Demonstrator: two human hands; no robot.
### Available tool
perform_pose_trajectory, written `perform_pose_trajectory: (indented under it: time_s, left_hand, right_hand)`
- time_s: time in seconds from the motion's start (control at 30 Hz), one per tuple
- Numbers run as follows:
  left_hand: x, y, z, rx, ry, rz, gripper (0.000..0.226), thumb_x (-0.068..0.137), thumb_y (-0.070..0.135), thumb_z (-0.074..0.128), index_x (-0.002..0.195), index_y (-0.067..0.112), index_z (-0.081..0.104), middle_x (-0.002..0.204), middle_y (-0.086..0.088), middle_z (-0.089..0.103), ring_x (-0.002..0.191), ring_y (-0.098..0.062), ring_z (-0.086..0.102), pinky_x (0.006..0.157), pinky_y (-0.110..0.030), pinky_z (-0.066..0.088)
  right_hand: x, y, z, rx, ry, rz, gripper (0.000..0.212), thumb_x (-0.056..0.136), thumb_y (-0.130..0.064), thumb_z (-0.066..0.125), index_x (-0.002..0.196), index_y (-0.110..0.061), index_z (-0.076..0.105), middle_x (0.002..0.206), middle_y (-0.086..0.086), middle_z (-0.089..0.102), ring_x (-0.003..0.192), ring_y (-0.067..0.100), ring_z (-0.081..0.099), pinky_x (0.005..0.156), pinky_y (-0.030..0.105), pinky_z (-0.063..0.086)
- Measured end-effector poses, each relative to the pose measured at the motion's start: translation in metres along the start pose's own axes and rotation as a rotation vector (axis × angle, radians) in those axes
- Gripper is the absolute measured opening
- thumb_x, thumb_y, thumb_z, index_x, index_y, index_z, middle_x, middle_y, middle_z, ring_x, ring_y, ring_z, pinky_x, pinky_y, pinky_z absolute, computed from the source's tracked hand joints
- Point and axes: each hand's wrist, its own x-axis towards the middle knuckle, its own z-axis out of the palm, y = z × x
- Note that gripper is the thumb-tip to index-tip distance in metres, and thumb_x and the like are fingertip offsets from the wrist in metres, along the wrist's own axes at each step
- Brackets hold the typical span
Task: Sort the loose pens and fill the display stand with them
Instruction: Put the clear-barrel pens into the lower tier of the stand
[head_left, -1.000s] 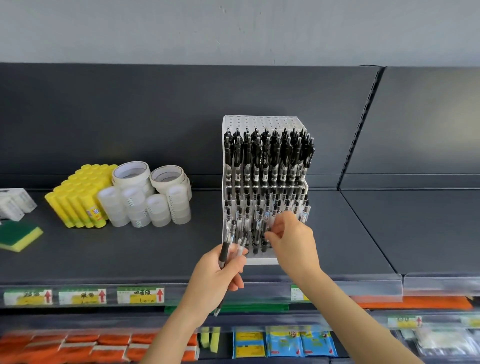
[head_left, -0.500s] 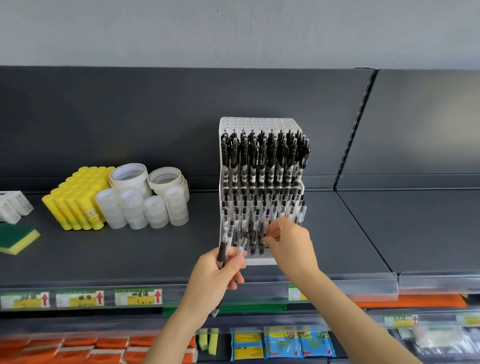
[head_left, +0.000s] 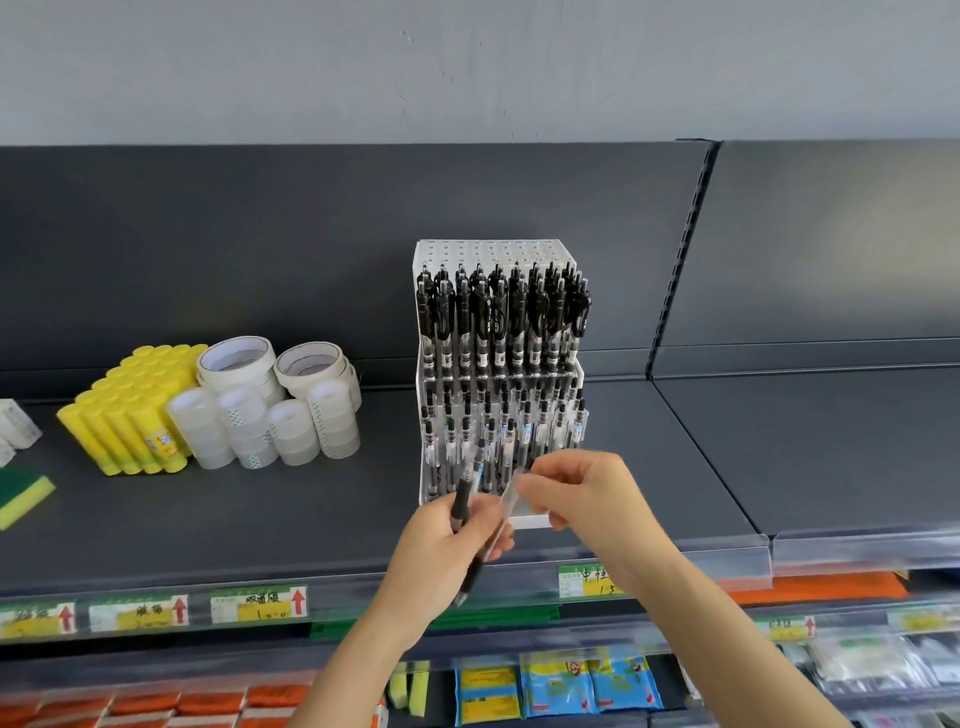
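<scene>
A white stepped display stand (head_left: 530, 519) sits on the dark shelf, packed with several black-capped pens (head_left: 498, 322) in upper and lower tiers. In front of its lower rows, my left hand (head_left: 441, 561) grips a small bunch of loose pens (head_left: 465, 501), tips pointing down. My right hand (head_left: 587, 493) is just to the right, fingertips pinched on the top of a clear pen (head_left: 506, 496) in that bunch. Both hands hide part of the stand's lowest row.
Yellow glue sticks (head_left: 130, 410) and stacked tape rolls (head_left: 270, 410) lie left of the stand. A green-yellow sponge (head_left: 23, 493) sits at the far left edge. Price labels (head_left: 260, 603) line the shelf front; packaged goods fill the shelf below.
My right hand has drawn back from the stand's lower rows toward the left hand and pinched a pen in the bunch. The left hand stays about where it was.
</scene>
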Motion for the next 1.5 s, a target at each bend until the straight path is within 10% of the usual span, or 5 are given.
perform_pose_trajectory:
  time_s: [0.3,0.77,1.23,1.5]
  left_hand:
    - [0.005,-0.01,-0.004,0.358,0.182,0.074,0.028,0.098,0.032,0.05,0.083,0.008,0.056,0.053,0.002,0.043,0.048,-0.01,0.041,0.054,-0.028,0.039]
    - [-0.002,-0.011,-0.005,0.073,0.096,-0.028,0.022,0.099,0.023,0.049,0.093,0.012,0.067,0.065,-0.002,0.063,0.062,-0.013,0.063,0.059,-0.023,0.051]
    - [0.004,0.002,0.021,0.139,-0.194,0.035,0.036,0.092,0.039,0.054,0.092,0.005,0.063,0.06,0.0,0.063,0.057,-0.008,0.059,0.059,-0.02,0.049]
    - [0.014,-0.011,0.014,0.26,0.037,0.032,0.021,0.097,0.031,0.052,0.089,0.017,0.066,0.083,0.0,0.071,0.081,-0.012,0.067,0.078,-0.029,0.056]
  right_hand:
    - [0.021,-0.019,-0.018,-0.241,0.384,-0.291,0.011,0.09,-0.019,0.063,0.079,-0.02,0.063,0.069,-0.009,0.066,0.064,0.002,0.06,0.059,0.007,0.045]
    - [0.041,0.01,0.004,-0.459,0.226,-0.264,0.009,0.092,-0.018,0.06,0.09,-0.014,0.067,0.075,-0.008,0.064,0.069,0.007,0.059,0.059,0.007,0.044]
    - [0.002,-0.001,-0.018,-0.125,-0.052,-0.094,0.014,0.087,-0.013,0.067,0.075,-0.007,0.071,0.063,0.002,0.064,0.053,0.003,0.055,0.059,0.021,0.052]
    - [0.017,-0.018,-0.045,-0.214,0.355,-0.252,0.014,0.088,-0.019,0.064,0.075,-0.014,0.068,0.062,-0.003,0.066,0.05,0.001,0.051,0.053,0.015,0.042]
